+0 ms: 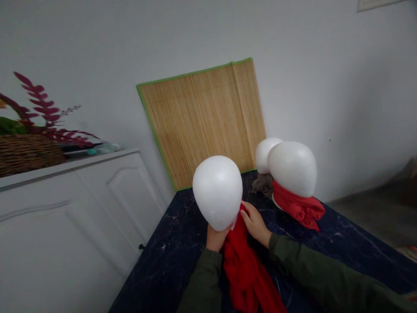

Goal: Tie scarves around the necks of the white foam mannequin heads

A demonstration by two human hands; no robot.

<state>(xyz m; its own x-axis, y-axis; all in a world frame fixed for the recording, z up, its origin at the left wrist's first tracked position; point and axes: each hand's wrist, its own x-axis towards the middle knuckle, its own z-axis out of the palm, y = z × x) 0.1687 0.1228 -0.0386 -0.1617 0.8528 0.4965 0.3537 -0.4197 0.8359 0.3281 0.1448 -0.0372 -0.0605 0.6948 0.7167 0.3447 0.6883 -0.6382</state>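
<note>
A smooth white mannequin head (217, 191) stands in front of me over the dark table, its crown towards me. Long red cloth, like a scarf (243, 265), hangs from its right underside towards the table's near side. My right hand (256, 222) pinches the top of the scarf at the head's lower right. Curled in under the head is my left hand (216, 238), beside the scarf. The head hides most of its fingers, so what they grip is unclear.
Behind at right, a second white mannequin head (295, 167) wears a knotted red scarf (296, 202). Another white head (265, 154) with grey-brown cloth (263, 184) stands behind it. A bamboo mat (202, 121) leans on the wall. White cabinets (97, 226) border the marbled table (176, 243) at left.
</note>
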